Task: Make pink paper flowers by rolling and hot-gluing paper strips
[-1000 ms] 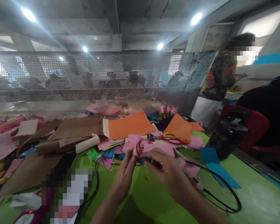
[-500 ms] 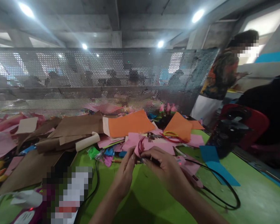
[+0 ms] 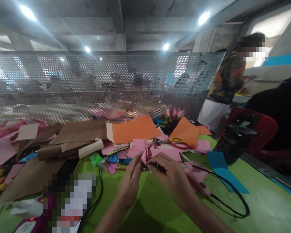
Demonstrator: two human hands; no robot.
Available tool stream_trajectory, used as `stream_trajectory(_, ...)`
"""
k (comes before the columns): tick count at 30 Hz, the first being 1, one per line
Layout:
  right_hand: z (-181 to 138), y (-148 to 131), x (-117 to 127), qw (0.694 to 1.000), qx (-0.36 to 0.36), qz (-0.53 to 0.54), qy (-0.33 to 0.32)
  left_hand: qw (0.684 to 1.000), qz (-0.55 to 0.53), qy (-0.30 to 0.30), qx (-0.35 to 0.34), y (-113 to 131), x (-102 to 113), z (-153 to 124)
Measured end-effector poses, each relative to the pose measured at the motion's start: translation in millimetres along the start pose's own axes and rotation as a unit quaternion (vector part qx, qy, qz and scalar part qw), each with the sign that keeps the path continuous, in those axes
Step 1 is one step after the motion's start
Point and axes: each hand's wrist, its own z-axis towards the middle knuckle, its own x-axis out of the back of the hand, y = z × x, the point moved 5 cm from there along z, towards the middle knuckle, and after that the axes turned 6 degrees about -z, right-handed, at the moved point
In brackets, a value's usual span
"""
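My left hand (image 3: 130, 181) and my right hand (image 3: 171, 176) meet over the green table (image 3: 262, 207), fingertips pinched together on a small curled pink paper piece (image 3: 146, 154). The piece sticks up between the thumbs. A pink glue gun (image 3: 196, 182) with a lit red dot lies just right of my right hand, its black cord (image 3: 229, 197) looping over the table.
Brown, orange (image 3: 133, 129) and pink paper sheets are heaped at the back along a perforated metal screen (image 3: 99, 84). Blue paper (image 3: 223, 171) lies at the right. A red chair (image 3: 254, 129) and a standing person (image 3: 228, 84) are at the right.
Both hands shifted slightly up and away with the pink piece still pinched between them; the view has barely moved.
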Motion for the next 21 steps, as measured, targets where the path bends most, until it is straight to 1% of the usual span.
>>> stream_trajectory(8, -2, 0, -1, 1.0, 0.002, -0.011, -0.012, 1.0, -0.013, -0.008, 0.004, 2, -3, -1)
stream_trajectory(11, -3, 0, 0, 1.0, 0.02, -0.012, 0.011, 0.999, -0.023, 0.005, 0.036, 2, -2, -1)
stream_trajectory(13, -3, 0, 4, 0.999, 0.027, -0.013, 0.035, 0.999, -0.031, 0.002, 0.045, 2, -1, -1)
stream_trajectory(18, -2, -1, 15, 0.997, 0.031, -0.015, 0.073, 0.998, -0.059, -0.025, 0.02, 2, -2, 2)
stream_trajectory(21, -2, 0, 16, 0.997, 0.037, -0.009, 0.073, 0.997, -0.075, -0.028, 0.015, -4, -1, 4)
